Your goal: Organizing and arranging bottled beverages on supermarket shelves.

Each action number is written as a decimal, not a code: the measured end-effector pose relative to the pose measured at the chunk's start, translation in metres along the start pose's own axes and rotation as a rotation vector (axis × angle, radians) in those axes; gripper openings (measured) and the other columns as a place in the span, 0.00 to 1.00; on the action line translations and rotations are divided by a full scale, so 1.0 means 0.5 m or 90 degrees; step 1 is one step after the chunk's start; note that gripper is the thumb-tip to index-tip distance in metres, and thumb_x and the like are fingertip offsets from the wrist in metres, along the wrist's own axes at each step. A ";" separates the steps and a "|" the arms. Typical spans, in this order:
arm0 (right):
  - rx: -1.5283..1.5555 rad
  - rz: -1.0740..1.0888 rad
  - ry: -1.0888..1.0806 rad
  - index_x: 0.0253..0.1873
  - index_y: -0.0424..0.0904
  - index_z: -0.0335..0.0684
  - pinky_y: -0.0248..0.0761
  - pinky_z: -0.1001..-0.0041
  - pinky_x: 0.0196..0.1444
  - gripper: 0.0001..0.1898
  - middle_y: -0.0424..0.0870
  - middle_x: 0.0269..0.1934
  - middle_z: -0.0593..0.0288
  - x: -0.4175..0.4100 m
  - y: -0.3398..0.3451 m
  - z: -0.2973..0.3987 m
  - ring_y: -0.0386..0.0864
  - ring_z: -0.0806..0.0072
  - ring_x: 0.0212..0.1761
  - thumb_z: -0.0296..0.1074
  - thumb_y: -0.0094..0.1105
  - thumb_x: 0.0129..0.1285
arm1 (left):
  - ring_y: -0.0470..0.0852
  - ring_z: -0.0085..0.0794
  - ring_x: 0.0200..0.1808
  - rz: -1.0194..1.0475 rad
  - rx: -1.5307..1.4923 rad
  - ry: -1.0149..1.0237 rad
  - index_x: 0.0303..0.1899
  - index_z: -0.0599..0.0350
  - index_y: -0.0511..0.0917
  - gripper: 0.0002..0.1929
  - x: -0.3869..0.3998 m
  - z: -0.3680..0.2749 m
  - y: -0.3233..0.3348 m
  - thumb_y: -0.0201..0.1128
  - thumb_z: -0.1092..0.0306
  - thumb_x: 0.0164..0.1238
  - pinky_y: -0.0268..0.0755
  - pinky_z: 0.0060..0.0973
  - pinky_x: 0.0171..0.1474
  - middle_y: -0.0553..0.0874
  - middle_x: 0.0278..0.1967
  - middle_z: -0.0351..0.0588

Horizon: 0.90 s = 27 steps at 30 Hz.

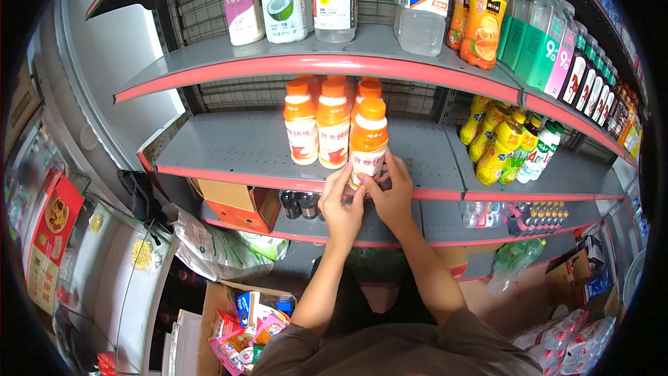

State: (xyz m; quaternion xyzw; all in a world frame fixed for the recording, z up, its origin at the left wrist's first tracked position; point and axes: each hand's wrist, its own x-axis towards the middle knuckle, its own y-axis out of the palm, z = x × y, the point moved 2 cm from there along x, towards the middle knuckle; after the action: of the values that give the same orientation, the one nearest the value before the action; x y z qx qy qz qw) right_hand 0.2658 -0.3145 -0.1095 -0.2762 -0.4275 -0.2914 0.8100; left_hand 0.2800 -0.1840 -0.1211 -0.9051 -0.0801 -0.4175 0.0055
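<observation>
Both my hands grip the lower half of an orange-capped drink bottle (368,141) at the front of the grey metal shelf (235,141). My left hand (342,206) holds its left side and my right hand (389,190) its right side. The bottle is upright; fingers hide its base, so I cannot tell if it touches the shelf. Close by on its left stand two matching bottles, the nearer one (333,125) and the outer one (301,125). Several more orange caps show behind them, partly hidden.
Mixed drink bottles line the upper shelf (198,60). Yellow bottles (501,141) stand at the right on the middle shelf. Below are a cardboard box (242,206) and dark bottles (308,204). A carton of packaged snacks (209,318) and wrapped bottle packs (569,339) flank me.
</observation>
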 end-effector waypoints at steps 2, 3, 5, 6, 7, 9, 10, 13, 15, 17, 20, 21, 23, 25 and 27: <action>0.000 0.005 0.023 0.74 0.72 0.30 0.77 0.75 0.44 0.38 0.86 0.51 0.53 -0.001 0.000 -0.001 0.84 0.71 0.45 0.27 0.78 0.58 | 0.85 0.23 0.39 -0.030 0.015 0.024 0.60 0.60 0.87 0.26 0.005 0.008 0.002 0.73 0.81 0.56 0.79 0.22 0.44 0.90 0.44 0.49; 0.001 0.009 0.022 0.74 0.72 0.30 0.77 0.75 0.44 0.38 0.86 0.51 0.53 0.002 0.001 0.010 0.84 0.71 0.45 0.27 0.78 0.58 | 0.85 0.23 0.39 -0.033 0.016 0.021 0.60 0.60 0.87 0.26 0.006 0.005 0.002 0.73 0.81 0.56 0.79 0.22 0.44 0.90 0.44 0.49; 0.182 -0.043 0.140 0.70 0.75 0.29 0.77 0.76 0.44 0.35 0.87 0.52 0.53 0.008 0.005 0.027 0.85 0.72 0.47 0.27 0.79 0.57 | 0.90 0.44 0.51 -0.003 0.010 -0.066 0.60 0.65 0.85 0.28 0.006 0.000 0.002 0.75 0.86 0.54 0.81 0.33 0.55 0.90 0.49 0.58; 0.180 -0.041 0.140 0.70 0.75 0.29 0.77 0.76 0.44 0.35 0.87 0.52 0.53 0.007 0.006 0.024 0.85 0.72 0.47 0.27 0.79 0.57 | 0.90 0.44 0.51 -0.005 0.009 -0.069 0.60 0.65 0.85 0.28 0.006 0.002 0.005 0.75 0.86 0.54 0.81 0.33 0.55 0.90 0.49 0.58; 0.176 -0.045 0.152 0.68 0.76 0.28 0.76 0.76 0.45 0.34 0.87 0.54 0.53 0.006 0.008 0.019 0.85 0.73 0.48 0.27 0.80 0.57 | 0.90 0.43 0.50 -0.009 0.021 -0.061 0.60 0.65 0.85 0.27 0.008 0.004 0.006 0.75 0.85 0.54 0.82 0.33 0.54 0.90 0.48 0.57; 0.172 -0.048 0.165 0.66 0.78 0.28 0.76 0.76 0.45 0.32 0.87 0.55 0.52 0.004 0.009 0.013 0.85 0.74 0.49 0.27 0.80 0.56 | 0.90 0.42 0.49 -0.012 0.034 -0.057 0.59 0.64 0.85 0.27 0.013 0.007 0.011 0.75 0.85 0.54 0.82 0.34 0.53 0.90 0.47 0.57; 0.142 -0.051 0.165 0.64 0.79 0.29 0.76 0.76 0.45 0.31 0.87 0.53 0.53 0.007 0.010 0.010 0.85 0.73 0.49 0.27 0.81 0.56 | 0.90 0.43 0.48 -0.010 0.034 -0.060 0.59 0.64 0.85 0.27 0.017 0.008 0.014 0.75 0.85 0.55 0.82 0.34 0.53 0.90 0.47 0.56; 0.078 -0.055 0.151 0.61 0.81 0.30 0.77 0.75 0.44 0.28 0.86 0.50 0.55 0.022 0.008 0.019 0.85 0.73 0.47 0.28 0.81 0.55 | 0.89 0.44 0.47 -0.006 0.016 -0.089 0.59 0.64 0.85 0.26 0.026 0.005 0.021 0.75 0.84 0.56 0.82 0.35 0.52 0.89 0.48 0.56; 0.041 -0.058 0.136 0.60 0.82 0.30 0.78 0.75 0.43 0.27 0.86 0.47 0.56 0.028 0.008 0.020 0.84 0.73 0.45 0.28 0.81 0.56 | 0.89 0.45 0.46 -0.005 -0.005 -0.115 0.59 0.64 0.85 0.25 0.029 0.008 0.029 0.75 0.83 0.56 0.82 0.35 0.51 0.89 0.48 0.56; 0.026 -0.073 0.130 0.59 0.84 0.31 0.79 0.74 0.42 0.26 0.84 0.45 0.57 0.031 0.008 0.015 0.84 0.73 0.43 0.28 0.81 0.56 | 0.89 0.46 0.45 -0.003 -0.012 -0.118 0.58 0.64 0.85 0.24 0.031 0.017 0.039 0.75 0.82 0.57 0.81 0.35 0.51 0.88 0.47 0.56; 0.000 -0.084 0.111 0.59 0.84 0.32 0.79 0.75 0.41 0.26 0.84 0.44 0.57 0.036 0.015 -0.008 0.84 0.73 0.42 0.29 0.82 0.55 | 0.88 0.46 0.44 -0.032 0.043 0.009 0.57 0.65 0.85 0.23 0.040 0.023 0.050 0.75 0.81 0.58 0.81 0.36 0.50 0.88 0.45 0.56; 0.000 -0.086 0.113 0.59 0.84 0.32 0.79 0.75 0.41 0.26 0.84 0.44 0.57 0.042 0.015 -0.011 0.84 0.73 0.42 0.29 0.82 0.55 | 0.88 0.46 0.44 -0.030 0.043 0.009 0.57 0.65 0.85 0.23 0.041 0.025 0.054 0.75 0.81 0.58 0.81 0.36 0.50 0.88 0.45 0.56; -0.023 -0.067 0.120 0.59 0.84 0.32 0.80 0.74 0.41 0.26 0.85 0.43 0.57 0.050 0.016 -0.015 0.84 0.73 0.40 0.29 0.82 0.56 | 0.88 0.47 0.44 -0.044 0.073 0.005 0.56 0.65 0.85 0.22 0.043 0.028 0.060 0.76 0.80 0.58 0.80 0.36 0.50 0.88 0.44 0.56; -0.024 -0.068 0.117 0.59 0.84 0.32 0.80 0.74 0.42 0.26 0.85 0.42 0.56 0.051 0.017 -0.025 0.84 0.72 0.39 0.30 0.82 0.56 | 0.88 0.48 0.45 -0.042 0.069 0.001 0.56 0.65 0.85 0.22 0.041 0.036 0.067 0.76 0.80 0.58 0.80 0.36 0.50 0.87 0.44 0.56; -0.025 -0.068 0.114 0.60 0.84 0.32 0.81 0.73 0.42 0.27 0.85 0.42 0.56 0.048 0.020 -0.035 0.84 0.72 0.39 0.30 0.82 0.56 | 0.87 0.48 0.45 -0.040 0.066 -0.004 0.56 0.65 0.85 0.22 0.037 0.044 0.070 0.76 0.80 0.57 0.80 0.37 0.50 0.87 0.44 0.56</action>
State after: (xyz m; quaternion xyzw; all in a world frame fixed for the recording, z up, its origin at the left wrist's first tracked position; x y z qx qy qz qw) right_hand 0.2933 -0.3256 -0.0998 -0.2417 -0.3618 -0.3656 0.8228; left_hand 0.3137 -0.2141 -0.1196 -0.9020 -0.1303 -0.4097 0.0388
